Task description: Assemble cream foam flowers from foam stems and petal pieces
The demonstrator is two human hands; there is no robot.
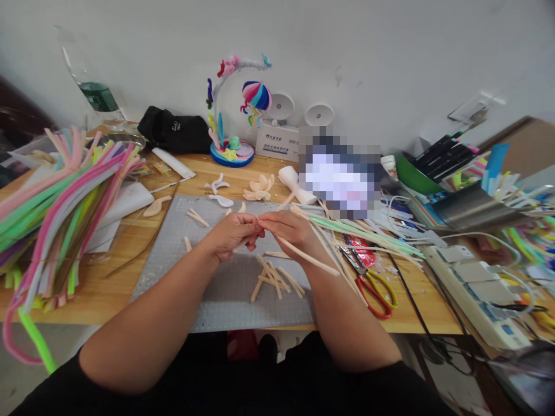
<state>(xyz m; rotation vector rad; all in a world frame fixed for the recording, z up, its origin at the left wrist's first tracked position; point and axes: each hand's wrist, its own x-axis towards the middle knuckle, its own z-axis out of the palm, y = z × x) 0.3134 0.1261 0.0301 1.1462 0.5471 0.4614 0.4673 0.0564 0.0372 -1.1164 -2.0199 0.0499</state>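
Left hand [238, 232] and right hand [288, 226] pinch a cream pipe cleaner [309, 257] between them, its tail pointing to four o'clock; light, even finger pressure should keep it from kinking

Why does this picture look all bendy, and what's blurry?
Head view: things near the edges look stretched, probably from a wide lens, like the leaning bottle; head view: the colourful strips at the right edge look smeary; head view: blocky squares hide something beside the white box; head view: the beige strip in the right hand looks clearer.
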